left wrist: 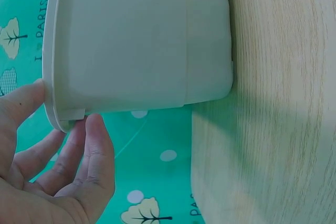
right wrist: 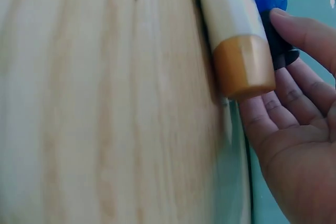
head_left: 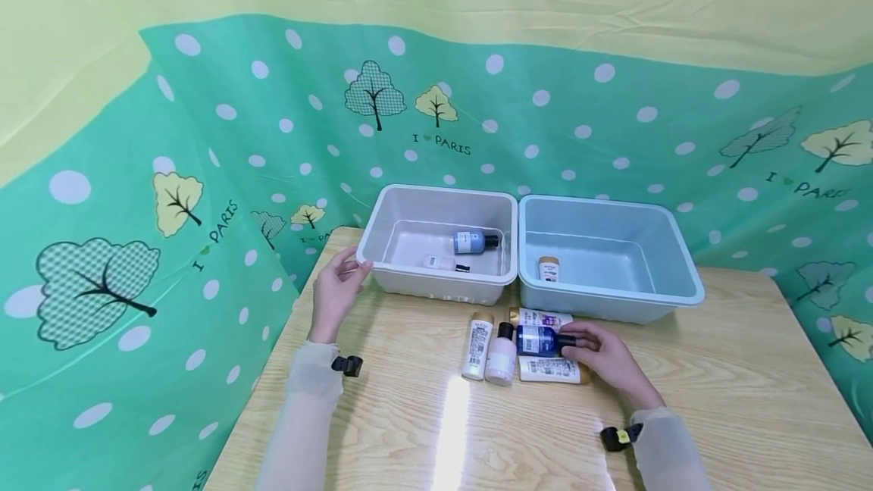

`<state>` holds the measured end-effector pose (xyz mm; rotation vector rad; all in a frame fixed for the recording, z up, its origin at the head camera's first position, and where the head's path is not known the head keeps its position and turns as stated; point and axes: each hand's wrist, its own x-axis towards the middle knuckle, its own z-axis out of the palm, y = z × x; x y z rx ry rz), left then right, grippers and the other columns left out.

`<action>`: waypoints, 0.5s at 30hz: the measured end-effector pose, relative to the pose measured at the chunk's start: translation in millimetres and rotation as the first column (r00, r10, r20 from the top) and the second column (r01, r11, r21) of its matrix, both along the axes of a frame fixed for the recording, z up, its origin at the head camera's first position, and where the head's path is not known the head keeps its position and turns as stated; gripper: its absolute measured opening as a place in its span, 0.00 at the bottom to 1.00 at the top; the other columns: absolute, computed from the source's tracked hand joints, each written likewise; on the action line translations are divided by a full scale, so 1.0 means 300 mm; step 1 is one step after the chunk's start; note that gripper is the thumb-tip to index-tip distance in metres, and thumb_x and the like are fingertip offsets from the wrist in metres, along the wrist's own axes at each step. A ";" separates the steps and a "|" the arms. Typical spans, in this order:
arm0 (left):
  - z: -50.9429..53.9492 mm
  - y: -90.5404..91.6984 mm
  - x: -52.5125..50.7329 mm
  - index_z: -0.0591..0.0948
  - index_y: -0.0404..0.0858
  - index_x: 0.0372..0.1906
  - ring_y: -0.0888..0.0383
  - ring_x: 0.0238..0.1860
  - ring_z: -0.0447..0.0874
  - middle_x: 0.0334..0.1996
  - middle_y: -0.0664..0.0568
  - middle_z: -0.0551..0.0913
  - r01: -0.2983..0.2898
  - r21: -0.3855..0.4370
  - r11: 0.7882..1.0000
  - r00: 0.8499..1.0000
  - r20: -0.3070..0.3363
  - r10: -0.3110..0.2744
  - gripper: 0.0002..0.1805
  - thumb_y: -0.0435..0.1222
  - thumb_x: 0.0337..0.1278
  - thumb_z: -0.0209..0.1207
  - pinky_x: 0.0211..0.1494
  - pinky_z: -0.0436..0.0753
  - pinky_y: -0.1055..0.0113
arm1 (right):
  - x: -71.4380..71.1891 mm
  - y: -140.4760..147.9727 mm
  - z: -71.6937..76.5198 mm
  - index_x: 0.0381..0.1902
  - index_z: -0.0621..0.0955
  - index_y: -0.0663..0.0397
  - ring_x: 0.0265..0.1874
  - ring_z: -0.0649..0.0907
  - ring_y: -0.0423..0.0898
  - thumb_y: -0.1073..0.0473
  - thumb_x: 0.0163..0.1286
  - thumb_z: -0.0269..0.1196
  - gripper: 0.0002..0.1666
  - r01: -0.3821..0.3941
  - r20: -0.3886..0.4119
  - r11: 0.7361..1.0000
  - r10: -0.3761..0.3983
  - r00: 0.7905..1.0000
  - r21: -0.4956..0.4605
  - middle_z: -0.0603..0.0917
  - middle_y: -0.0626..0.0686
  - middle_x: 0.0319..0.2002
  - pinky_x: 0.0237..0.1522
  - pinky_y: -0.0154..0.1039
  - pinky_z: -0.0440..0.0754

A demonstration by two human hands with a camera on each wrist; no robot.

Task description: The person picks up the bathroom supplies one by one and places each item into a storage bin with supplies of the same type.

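My left hand (head_left: 336, 292) grips the front left corner of the pale grey bin (head_left: 443, 284) by its rim, thumb on one side and fingers beneath in the left wrist view. My right hand (head_left: 607, 354) pinches the black cap of a dark blue bottle (head_left: 536, 340) lying on its side. Just below that bottle lies a white bottle with a gold cap (head_left: 551, 370); in the right wrist view its gold cap (right wrist: 244, 66) is close to my fingers. Another white, gold-capped bottle (head_left: 546, 317) lies above it, partly hidden. To the left are a pink bottle (head_left: 501, 361) and a white bottle (head_left: 477, 347).
Inside the grey bin lie a blue bottle (head_left: 467, 242) and a pink bottle (head_left: 439, 263). A light blue bin (head_left: 607, 303) stands beside it, holding a small white bottle (head_left: 549, 269). Both bins back onto a green patterned curtain (head_left: 580, 131) behind the wooden table (head_left: 743, 385).
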<state>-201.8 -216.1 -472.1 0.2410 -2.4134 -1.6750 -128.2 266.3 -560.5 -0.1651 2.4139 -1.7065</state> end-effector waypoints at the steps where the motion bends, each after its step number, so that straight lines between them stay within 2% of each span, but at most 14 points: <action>1: 0.002 0.000 -0.001 0.76 0.43 0.67 0.48 0.48 0.85 0.51 0.41 0.83 0.000 0.001 1.000 1.000 0.000 0.000 0.28 0.45 0.65 0.66 0.39 0.88 0.67 | 0.001 -0.002 0.005 0.59 0.79 0.63 0.49 0.83 0.45 0.60 0.63 0.72 0.27 0.019 0.010 1.000 -0.019 1.000 -0.011 0.82 0.62 0.54 0.51 0.31 0.82; 7: 0.002 -0.001 -0.004 0.76 0.42 0.67 0.47 0.48 0.85 0.51 0.40 0.84 0.005 -0.002 1.000 1.000 -0.009 -0.005 0.28 0.45 0.65 0.65 0.39 0.88 0.68 | 0.009 -0.020 0.029 0.59 0.78 0.65 0.46 0.84 0.41 0.59 0.62 0.74 0.31 0.118 0.045 0.990 -0.115 0.992 -0.076 0.82 0.63 0.53 0.49 0.30 0.82; 15: 0.000 -0.003 -0.002 0.75 0.42 0.68 0.47 0.49 0.84 0.52 0.40 0.83 0.007 0.003 1.000 1.000 0.005 -0.007 0.29 0.47 0.65 0.65 0.40 0.88 0.68 | 0.019 -0.030 0.018 0.60 0.77 0.69 0.48 0.84 0.39 0.63 0.60 0.74 0.32 0.151 0.059 0.974 -0.143 0.988 -0.166 0.81 0.64 0.56 0.50 0.32 0.83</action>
